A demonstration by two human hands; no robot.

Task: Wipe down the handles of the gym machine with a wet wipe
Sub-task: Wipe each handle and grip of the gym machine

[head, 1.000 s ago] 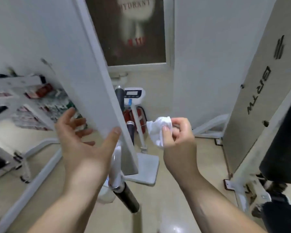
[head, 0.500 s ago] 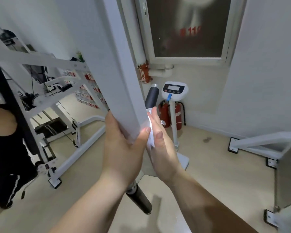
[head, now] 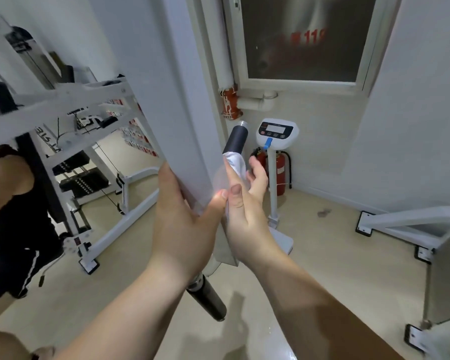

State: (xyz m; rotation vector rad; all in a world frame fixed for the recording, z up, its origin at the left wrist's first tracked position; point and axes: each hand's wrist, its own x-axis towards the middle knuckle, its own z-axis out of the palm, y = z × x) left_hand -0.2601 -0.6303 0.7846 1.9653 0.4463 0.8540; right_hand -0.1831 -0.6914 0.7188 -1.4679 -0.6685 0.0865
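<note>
A white machine beam (head: 182,120) slants down the middle of the view and carries a crossbar with two dark grey handles. My left hand (head: 185,222) grips the beam's lower end, thumb on its near face. The upper handle (head: 236,140) has a chrome end cap and sticks up behind the beam. My right hand (head: 244,211) holds the white wet wipe (head: 236,163) wrapped around the base of that handle, with the thumb on the near side and the fingers loosely curved past it. The lower handle (head: 207,302) points down towards the floor, untouched.
A weighing scale on a post (head: 276,131) and a red fire extinguisher (head: 279,172) stand just behind the handle. A white weight machine (head: 89,178) and a person in black (head: 8,203) are on the left. Another white frame (head: 411,222) sits on the right.
My left hand has taken hold of the beam. My right hand brought the wipe from mid-air onto the upper handle and slid up it slightly.
</note>
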